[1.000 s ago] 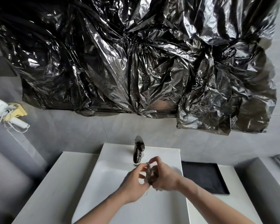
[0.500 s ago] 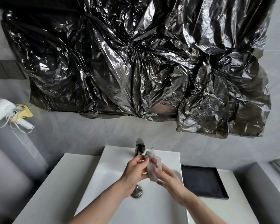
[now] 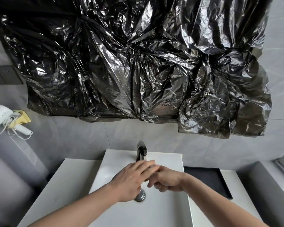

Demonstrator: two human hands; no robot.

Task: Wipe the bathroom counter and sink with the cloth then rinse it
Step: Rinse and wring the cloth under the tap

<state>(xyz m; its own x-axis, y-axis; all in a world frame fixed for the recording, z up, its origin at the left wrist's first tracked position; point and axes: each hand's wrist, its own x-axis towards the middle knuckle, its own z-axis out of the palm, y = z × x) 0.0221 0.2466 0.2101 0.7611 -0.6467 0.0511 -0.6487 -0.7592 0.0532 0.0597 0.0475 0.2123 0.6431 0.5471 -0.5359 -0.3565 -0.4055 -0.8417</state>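
Both of my hands meet over the white sink (image 3: 162, 210), just below the chrome faucet (image 3: 141, 151). My left hand (image 3: 131, 179) lies on top with its fingers stretched across my right hand (image 3: 167, 179), whose fingers are curled. The small pale cloth is pressed between the two hands and is almost wholly hidden by them. The round metal drain (image 3: 140, 196) shows under my left wrist. I cannot see any running water. The white counter (image 3: 64, 185) extends on both sides of the basin.
A black tray (image 3: 208, 179) sits on the counter right of the sink. Crinkled black plastic (image 3: 138, 63) covers the wall above. A white hair dryer (image 3: 0, 115) with a cord hangs on the left wall.
The cloth was held up and visible between my fingertips; now my left hand has come down flat over my right hand and covers it, lower in the basin.
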